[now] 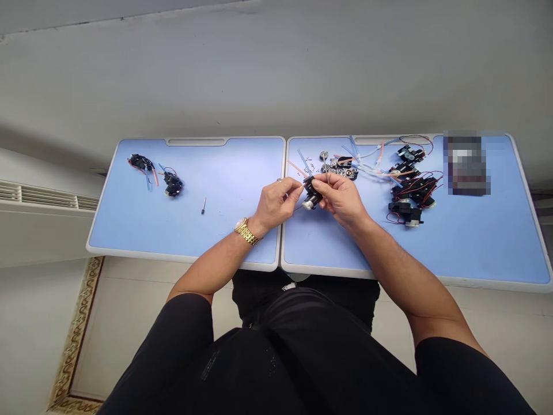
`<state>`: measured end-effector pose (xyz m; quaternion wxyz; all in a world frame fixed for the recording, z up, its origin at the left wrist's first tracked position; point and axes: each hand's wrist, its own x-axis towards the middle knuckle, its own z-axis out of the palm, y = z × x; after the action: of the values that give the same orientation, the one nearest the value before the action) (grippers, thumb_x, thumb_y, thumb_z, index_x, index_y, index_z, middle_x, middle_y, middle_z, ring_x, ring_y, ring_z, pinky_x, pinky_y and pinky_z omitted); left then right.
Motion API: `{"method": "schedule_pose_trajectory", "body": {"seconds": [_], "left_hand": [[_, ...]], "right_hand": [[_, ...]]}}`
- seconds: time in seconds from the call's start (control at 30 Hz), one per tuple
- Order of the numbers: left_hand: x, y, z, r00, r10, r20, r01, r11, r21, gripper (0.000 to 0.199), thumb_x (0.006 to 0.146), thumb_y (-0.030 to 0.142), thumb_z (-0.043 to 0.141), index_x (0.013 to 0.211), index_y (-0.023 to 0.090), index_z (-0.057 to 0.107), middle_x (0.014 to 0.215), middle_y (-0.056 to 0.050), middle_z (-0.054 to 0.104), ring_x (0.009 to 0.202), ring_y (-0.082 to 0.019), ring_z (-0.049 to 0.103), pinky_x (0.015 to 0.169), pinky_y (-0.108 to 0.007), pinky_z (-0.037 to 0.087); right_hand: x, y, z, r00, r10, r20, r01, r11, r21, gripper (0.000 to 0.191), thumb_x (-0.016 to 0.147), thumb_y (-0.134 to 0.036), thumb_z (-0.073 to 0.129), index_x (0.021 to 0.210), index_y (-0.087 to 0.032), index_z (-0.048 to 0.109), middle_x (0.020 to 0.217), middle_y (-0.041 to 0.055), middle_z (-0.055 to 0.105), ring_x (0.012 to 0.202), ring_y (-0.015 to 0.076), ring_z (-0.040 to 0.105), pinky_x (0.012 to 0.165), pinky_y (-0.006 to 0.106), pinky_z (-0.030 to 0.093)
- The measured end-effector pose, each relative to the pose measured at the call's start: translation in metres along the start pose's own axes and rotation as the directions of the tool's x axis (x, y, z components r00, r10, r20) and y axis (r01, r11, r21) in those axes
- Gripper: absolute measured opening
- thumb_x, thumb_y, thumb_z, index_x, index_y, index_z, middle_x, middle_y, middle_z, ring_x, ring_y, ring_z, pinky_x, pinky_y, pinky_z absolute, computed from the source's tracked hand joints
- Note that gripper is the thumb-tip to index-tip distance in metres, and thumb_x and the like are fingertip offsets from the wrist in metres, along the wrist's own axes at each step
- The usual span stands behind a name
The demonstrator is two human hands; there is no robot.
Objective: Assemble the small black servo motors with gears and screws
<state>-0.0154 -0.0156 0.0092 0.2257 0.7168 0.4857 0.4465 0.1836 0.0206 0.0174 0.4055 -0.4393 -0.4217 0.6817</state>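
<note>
Over the left part of the right-hand table, my right hand (339,196) grips a small black motor unit (311,190) with a pale round end. Blue and orange tubes (305,163) stick out of its top. A thin metal rod with a round knob (324,155) rises from between the fingers of that hand, like a small screwdriver. My left hand (279,202) is closed in a pinch at the unit's left side; whatever its fingertips hold is too small to make out. Behind my hands lie tiny screws (311,166) and opened black housings with metal parts (343,170).
Several black motor units (415,190) with red wires and tubes lie to the right, beside a pixelated dark object (466,164). Two more units (140,162) (173,183) and a small screwdriver (203,206) rest on the left table. A seam (283,230) divides the tables.
</note>
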Motion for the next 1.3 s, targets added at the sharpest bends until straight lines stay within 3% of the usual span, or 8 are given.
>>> {"method": "schedule_pose_trajectory", "body": {"seconds": [0.1,0.27,0.4,0.5,0.6,0.7,1.0,1.3], "left_hand": [[0.000,-0.001,0.001,0.976,-0.194,0.103,0.214,0.947,-0.239,0.015,0.102,0.033,0.069,0.106,0.018,0.071,0.095,-0.005,0.077,0.075,-0.012,0.068,0.068,-0.026,0.058],[0.004,-0.005,0.002,0.864,-0.324,0.385,0.499,0.651,-0.572,0.065,0.090,0.037,0.087,0.147,0.018,0.062,0.128,-0.015,0.078,0.101,-0.021,0.080,0.079,-0.031,0.068],[0.006,-0.007,0.003,0.784,-0.356,0.509,0.618,0.534,-0.577,0.063,0.083,0.043,0.097,0.131,0.013,0.070,0.101,-0.009,0.081,0.090,-0.019,0.080,0.078,-0.030,0.068],[0.008,-0.006,0.004,0.747,-0.395,0.535,0.665,0.454,-0.593,0.058,0.083,0.052,0.097,0.117,0.012,0.072,0.087,-0.006,0.080,0.077,-0.016,0.078,0.073,-0.028,0.067],[0.009,-0.004,0.003,0.709,-0.400,0.580,0.704,0.349,-0.619,0.059,0.085,0.054,0.096,0.121,0.014,0.072,0.092,-0.009,0.083,0.081,-0.019,0.082,0.069,-0.028,0.067],[0.011,-0.002,0.000,0.676,-0.426,0.600,0.728,0.267,-0.631,0.052,0.091,0.049,0.092,0.124,0.014,0.071,0.102,-0.011,0.085,0.088,-0.023,0.086,0.065,-0.026,0.066],[0.018,0.004,-0.004,0.612,-0.570,0.548,0.746,0.186,-0.639,0.040,0.098,0.042,0.085,0.120,0.012,0.070,0.107,-0.015,0.086,0.089,-0.024,0.088,0.062,-0.025,0.066],[0.015,0.002,-0.002,0.645,-0.539,0.541,0.725,0.208,-0.657,0.043,0.096,0.046,0.087,0.117,0.015,0.067,0.103,-0.011,0.084,0.090,-0.024,0.087,0.071,-0.029,0.068]], "right_hand": [[-0.002,0.000,-0.003,0.990,-0.122,-0.066,0.111,0.983,-0.147,0.054,0.069,-0.061,0.100,0.099,-0.021,0.080,0.085,0.0010,0.076,0.051,0.0077,0.051,0.044,0.025,0.039],[-0.004,0.005,-0.006,0.957,-0.270,-0.104,0.206,0.889,-0.408,0.032,0.078,-0.045,0.093,0.098,-0.022,0.083,0.100,0.0023,0.082,0.064,0.0105,0.053,0.061,0.030,0.048],[-0.004,0.007,-0.004,0.968,-0.250,-0.034,0.217,0.894,-0.391,0.035,0.082,-0.050,0.090,0.102,-0.022,0.084,0.100,0.0039,0.083,0.071,0.0138,0.061,0.064,0.030,0.051],[-0.004,0.003,-0.004,0.980,-0.199,0.016,0.192,0.921,-0.339,0.048,0.087,-0.068,0.083,0.097,-0.020,0.082,0.076,0.0003,0.074,0.055,0.0114,0.054,0.054,0.029,0.044],[-0.002,-0.002,-0.005,0.985,-0.165,0.042,0.170,0.943,-0.286,0.064,0.084,-0.084,0.079,0.092,-0.020,0.078,0.055,-0.0053,0.058,0.045,0.0100,0.044,0.049,0.029,0.038],[-0.001,-0.003,-0.006,0.988,-0.150,0.036,0.154,0.952,-0.263,0.068,0.079,-0.087,0.081,0.094,-0.020,0.077,0.055,-0.0061,0.057,0.044,0.0097,0.044,0.048,0.029,0.036],[0.000,0.002,-0.005,0.989,-0.139,0.049,0.147,0.954,-0.262,0.058,0.081,-0.075,0.086,0.102,-0.021,0.077,0.068,-0.0040,0.066,0.045,0.0093,0.048,0.047,0.029,0.039],[0.000,0.000,-0.005,0.990,-0.141,0.022,0.142,0.972,-0.188,0.062,0.073,-0.072,0.093,0.106,-0.022,0.076,0.080,-0.0023,0.073,0.045,0.0078,0.049,0.045,0.029,0.037]]}}
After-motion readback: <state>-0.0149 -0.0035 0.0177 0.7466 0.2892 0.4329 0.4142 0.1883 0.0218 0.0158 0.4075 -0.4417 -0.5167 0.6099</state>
